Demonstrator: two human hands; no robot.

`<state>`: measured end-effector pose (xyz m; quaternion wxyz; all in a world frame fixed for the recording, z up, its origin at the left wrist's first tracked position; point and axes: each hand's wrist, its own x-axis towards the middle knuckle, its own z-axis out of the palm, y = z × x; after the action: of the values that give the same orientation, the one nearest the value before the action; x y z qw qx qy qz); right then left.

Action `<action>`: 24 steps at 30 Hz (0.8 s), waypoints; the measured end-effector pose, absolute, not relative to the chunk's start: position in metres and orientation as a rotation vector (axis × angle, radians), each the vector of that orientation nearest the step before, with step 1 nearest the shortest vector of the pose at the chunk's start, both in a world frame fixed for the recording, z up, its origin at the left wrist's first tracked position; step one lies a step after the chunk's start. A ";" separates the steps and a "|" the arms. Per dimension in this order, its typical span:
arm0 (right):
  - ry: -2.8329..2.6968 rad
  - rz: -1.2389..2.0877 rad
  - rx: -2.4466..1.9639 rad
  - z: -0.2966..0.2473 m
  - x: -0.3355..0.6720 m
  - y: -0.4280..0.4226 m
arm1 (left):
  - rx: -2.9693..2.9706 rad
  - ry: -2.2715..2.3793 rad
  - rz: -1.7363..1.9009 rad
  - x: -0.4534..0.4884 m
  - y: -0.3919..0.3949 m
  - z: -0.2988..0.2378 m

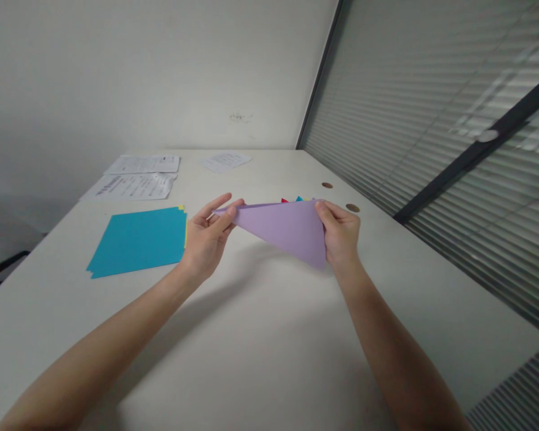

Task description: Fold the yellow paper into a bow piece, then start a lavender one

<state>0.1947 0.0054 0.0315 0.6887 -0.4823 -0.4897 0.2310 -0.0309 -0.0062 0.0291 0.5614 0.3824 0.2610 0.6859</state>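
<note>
A sheet of purple paper (291, 230), folded to a triangle, is held up above the table between both hands. My left hand (209, 233) pinches its narrow left tip between thumb and fingers. At the wide right end, my right hand (340, 230) grips the upper corner, thumb on the near face. The lower point of the paper hangs down close to my right palm. Behind its top edge peek small bits of red paper (284, 200) and blue paper (299, 199), mostly hidden.
Left of my left hand lies a stack of blue paper (139, 242) with yellow edges showing beneath. Printed sheets (137, 187) lie at the back left, another printed sheet (226, 160) at the back. Two round brown spots (353, 208) mark the white table (260, 341) near the blinds (431, 108).
</note>
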 end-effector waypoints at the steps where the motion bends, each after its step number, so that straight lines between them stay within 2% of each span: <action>1: -1.101 0.489 -1.092 0.033 0.195 0.004 | 0.879 0.621 1.605 -0.031 -0.006 0.029; 24: -1.040 0.447 -1.054 0.038 0.194 0.002 | 0.879 0.609 1.645 -0.033 -0.007 0.030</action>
<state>0.1939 0.0020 0.0381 0.7154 -0.4761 -0.4698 0.2020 -0.0326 -0.0074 0.0297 0.5562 0.3724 0.2581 0.6967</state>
